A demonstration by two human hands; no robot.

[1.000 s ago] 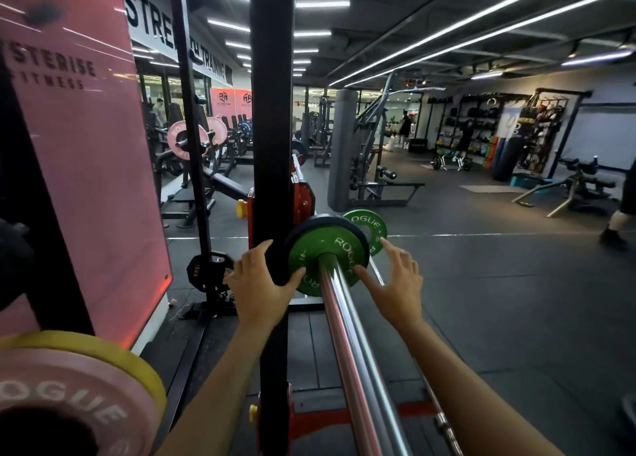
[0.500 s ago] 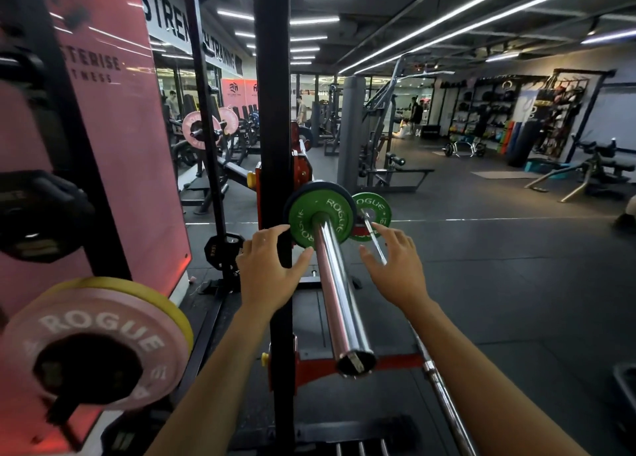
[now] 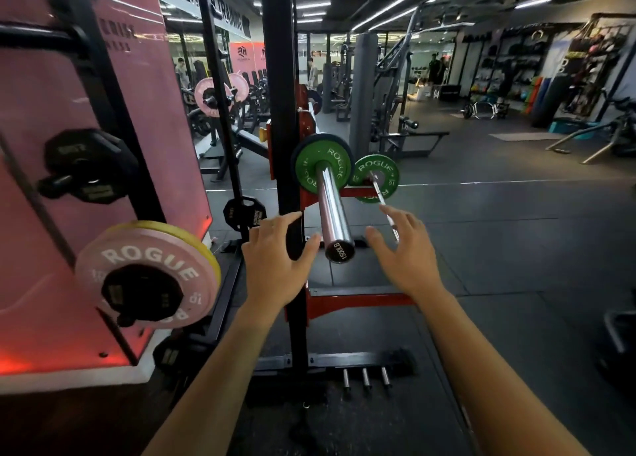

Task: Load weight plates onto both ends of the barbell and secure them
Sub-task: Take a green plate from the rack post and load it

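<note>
sleeve [image 3: 333, 211]: chrome, points at camera, resting in rack [image 3: 280, 111]. green plate [image 3: 321, 166]: seated far up sleeve against a dark plate; no collar visible. left hand [image 3: 275, 266], right hand [image 3: 407, 259]: flank sleeve end, fingers spread, holding nothing; likely clear so collar can follow.

— What's carrying the barbell [image 3: 332, 211]?
— The rack [image 3: 280, 111] is holding it, a green plate [image 3: 321, 166] sitting on its sleeve.
— And the rack?
— It's standing on the dark floor [image 3: 499, 249].
</note>
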